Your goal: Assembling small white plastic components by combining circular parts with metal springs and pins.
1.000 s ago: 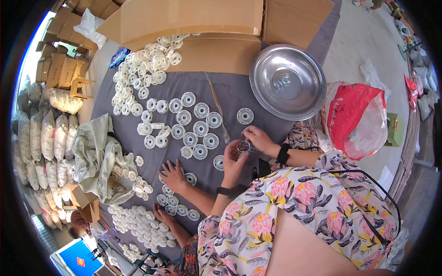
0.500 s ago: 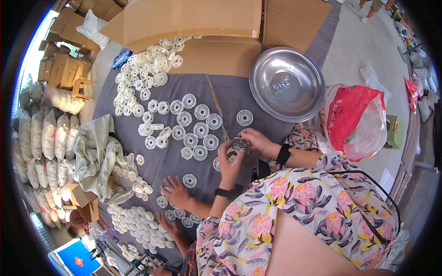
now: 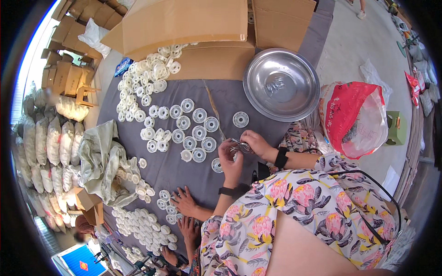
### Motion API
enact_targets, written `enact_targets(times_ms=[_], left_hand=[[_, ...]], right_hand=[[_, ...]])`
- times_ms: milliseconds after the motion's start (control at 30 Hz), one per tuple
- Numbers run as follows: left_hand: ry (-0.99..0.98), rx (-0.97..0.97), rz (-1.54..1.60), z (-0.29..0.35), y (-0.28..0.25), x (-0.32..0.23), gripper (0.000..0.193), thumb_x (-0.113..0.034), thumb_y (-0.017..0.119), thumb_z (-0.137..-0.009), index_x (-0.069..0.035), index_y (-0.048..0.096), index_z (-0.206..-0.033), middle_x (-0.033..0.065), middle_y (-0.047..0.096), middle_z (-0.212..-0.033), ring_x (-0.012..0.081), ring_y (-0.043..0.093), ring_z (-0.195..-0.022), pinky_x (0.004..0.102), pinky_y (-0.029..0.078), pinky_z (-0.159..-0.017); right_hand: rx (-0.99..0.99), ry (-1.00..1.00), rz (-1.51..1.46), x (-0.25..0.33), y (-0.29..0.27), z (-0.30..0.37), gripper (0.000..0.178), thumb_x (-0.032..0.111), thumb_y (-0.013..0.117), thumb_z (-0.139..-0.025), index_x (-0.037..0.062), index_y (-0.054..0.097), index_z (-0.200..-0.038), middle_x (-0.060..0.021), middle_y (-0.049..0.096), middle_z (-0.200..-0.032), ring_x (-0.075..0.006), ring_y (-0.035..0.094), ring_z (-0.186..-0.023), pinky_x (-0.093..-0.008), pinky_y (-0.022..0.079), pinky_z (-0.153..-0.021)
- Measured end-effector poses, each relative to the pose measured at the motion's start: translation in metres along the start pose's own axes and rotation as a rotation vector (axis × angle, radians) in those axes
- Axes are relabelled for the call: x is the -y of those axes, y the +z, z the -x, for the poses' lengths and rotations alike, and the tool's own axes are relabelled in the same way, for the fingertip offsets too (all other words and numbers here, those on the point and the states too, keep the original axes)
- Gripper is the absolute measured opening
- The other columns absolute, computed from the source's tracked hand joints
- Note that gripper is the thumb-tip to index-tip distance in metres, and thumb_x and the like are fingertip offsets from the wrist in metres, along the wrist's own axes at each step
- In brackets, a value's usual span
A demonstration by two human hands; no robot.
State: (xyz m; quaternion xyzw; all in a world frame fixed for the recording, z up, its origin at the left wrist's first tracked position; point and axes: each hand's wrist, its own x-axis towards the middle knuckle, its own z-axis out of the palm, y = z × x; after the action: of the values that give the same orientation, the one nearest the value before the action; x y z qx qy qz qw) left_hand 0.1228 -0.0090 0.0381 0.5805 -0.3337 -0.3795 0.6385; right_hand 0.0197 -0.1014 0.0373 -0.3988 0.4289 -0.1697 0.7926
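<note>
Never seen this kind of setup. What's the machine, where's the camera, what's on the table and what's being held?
There's no machine: a person works bare-handed. The view comes from the left of two fisheye cameras worn on their head, looking down, so edges bend near the rim. The left hand and right hand together hold shiny ring-shaped pieces, too small to identify exactly. The grey-covered table carries many pale wheel-shaped parts, an open cardboard box at the top and a crumpled sack at left. A metal basin sits at upper right. The hands at lower left belong to someone else.
</note>
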Motion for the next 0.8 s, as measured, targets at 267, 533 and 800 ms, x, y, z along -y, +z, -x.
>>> enact_targets(times_ms=[267, 533, 800], left_hand=[[-0.175, -0.061, 0.003, -0.004, 0.016, -0.021, 0.026, -0.009, 0.055, -0.084, -0.001, 0.046, -0.107, 0.0034, 0.052, -0.096, 0.0081, 0.050, -0.079, 0.0212, 0.042, -0.066], [-0.490, -0.028, 0.121, -0.005, 0.010, -0.021, 0.026, -0.021, 0.036, -0.092, -0.003, 0.043, -0.110, 0.0021, 0.050, -0.084, 0.0059, 0.046, -0.066, 0.0192, 0.038, -0.056], [-0.157, -0.250, -0.154, -0.002, 0.016, -0.025, 0.029, -0.018, 0.036, -0.092, -0.004, 0.038, -0.116, 0.0050, 0.048, -0.097, 0.0112, 0.047, -0.080, 0.0241, 0.040, -0.071]], right_hand=[[-0.193, -0.503, 0.367, -0.008, 0.001, -0.005, 0.020, 0.022, 0.052, -0.083, 0.0017, 0.052, -0.080, -0.0109, 0.053, -0.075, -0.0228, 0.053, -0.067, -0.0325, 0.041, -0.063], [-0.065, -0.715, 0.560, 0.025, 0.010, 0.000, 0.014, 0.017, 0.053, -0.080, 0.0026, 0.052, -0.080, -0.0101, 0.051, -0.075, -0.0252, 0.053, -0.068, -0.0327, 0.041, -0.061], [0.053, -0.533, 0.256, 0.018, 0.021, -0.004, 0.016, 0.017, 0.053, -0.081, 0.0021, 0.051, -0.085, -0.0062, 0.051, -0.077, -0.0138, 0.051, -0.072, -0.0283, 0.041, -0.064]])
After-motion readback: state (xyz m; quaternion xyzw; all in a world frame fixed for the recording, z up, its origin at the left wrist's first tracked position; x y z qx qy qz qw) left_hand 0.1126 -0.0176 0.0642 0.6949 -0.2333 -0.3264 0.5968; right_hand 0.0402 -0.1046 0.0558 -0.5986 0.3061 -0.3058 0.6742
